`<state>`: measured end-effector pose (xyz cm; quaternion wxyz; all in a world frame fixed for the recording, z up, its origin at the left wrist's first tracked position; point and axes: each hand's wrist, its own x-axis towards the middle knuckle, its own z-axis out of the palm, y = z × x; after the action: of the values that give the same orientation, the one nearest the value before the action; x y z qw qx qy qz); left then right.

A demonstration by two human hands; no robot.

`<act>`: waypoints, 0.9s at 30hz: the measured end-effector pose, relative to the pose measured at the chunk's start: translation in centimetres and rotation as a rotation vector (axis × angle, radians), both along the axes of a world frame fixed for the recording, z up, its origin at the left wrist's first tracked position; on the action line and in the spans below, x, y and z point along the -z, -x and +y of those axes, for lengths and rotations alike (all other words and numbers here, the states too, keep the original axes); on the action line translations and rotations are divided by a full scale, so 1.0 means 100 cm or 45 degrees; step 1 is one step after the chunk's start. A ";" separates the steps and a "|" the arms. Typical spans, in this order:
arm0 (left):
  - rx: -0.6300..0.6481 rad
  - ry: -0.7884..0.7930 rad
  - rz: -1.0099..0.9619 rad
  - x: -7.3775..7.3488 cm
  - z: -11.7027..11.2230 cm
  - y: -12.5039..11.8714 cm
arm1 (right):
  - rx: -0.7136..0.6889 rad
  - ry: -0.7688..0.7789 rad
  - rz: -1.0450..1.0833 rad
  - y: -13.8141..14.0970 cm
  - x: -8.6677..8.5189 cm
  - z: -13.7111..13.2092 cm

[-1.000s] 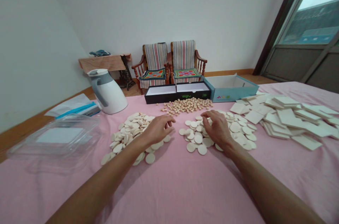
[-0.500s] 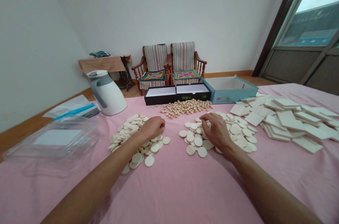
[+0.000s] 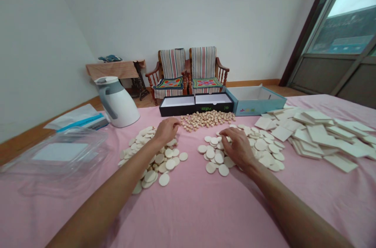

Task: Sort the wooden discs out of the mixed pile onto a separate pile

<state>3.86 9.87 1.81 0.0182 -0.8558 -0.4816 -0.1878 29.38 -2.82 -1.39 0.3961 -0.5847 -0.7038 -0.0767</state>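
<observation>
My left hand (image 3: 166, 130) hovers at the far edge of the left pile of pale round discs (image 3: 152, 160). Its fingers are curled in, close to a heap of small wooden pegs (image 3: 207, 118); what they hold, if anything, is hidden. My right hand (image 3: 236, 146) rests on the right pile of round discs (image 3: 264, 150). There its thumb and forefinger are pinched on a disc at the pile's far left side. Both piles lie on a pink cloth (image 3: 190, 209).
A spread of pale square tiles (image 3: 320, 134) lies at the right. Behind the pegs stand a black box (image 3: 194, 104) and an open blue box (image 3: 252, 103). A white jug (image 3: 117, 101), papers (image 3: 76, 117) and a clear plastic container (image 3: 55, 154) sit at the left. Two striped chairs (image 3: 188, 70) stand beyond.
My left hand drew back onto the left disc pile, closed, then moved forward toward the pegs. My right hand stayed on the right pile with only slight finger movement.
</observation>
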 end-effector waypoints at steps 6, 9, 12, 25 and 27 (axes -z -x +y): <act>0.036 0.154 0.183 0.004 -0.012 0.014 | -0.024 0.058 0.004 0.003 0.002 -0.001; 0.008 0.195 0.222 0.002 -0.015 0.011 | -0.029 0.079 -0.005 0.004 0.002 -0.001; -0.036 0.215 0.225 0.001 -0.013 0.004 | -0.031 0.084 -0.011 0.004 0.001 -0.002; 0.238 0.303 0.172 -0.015 -0.008 0.005 | -0.037 0.092 -0.001 0.004 -0.001 -0.002; 0.327 0.378 0.226 -0.012 -0.015 0.010 | -0.038 0.093 -0.009 0.005 -0.002 -0.002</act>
<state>2.88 8.35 3.03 -0.0897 -0.9166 -0.3876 -0.0396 28.92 -3.03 -1.22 0.3731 -0.5877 -0.7163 -0.0471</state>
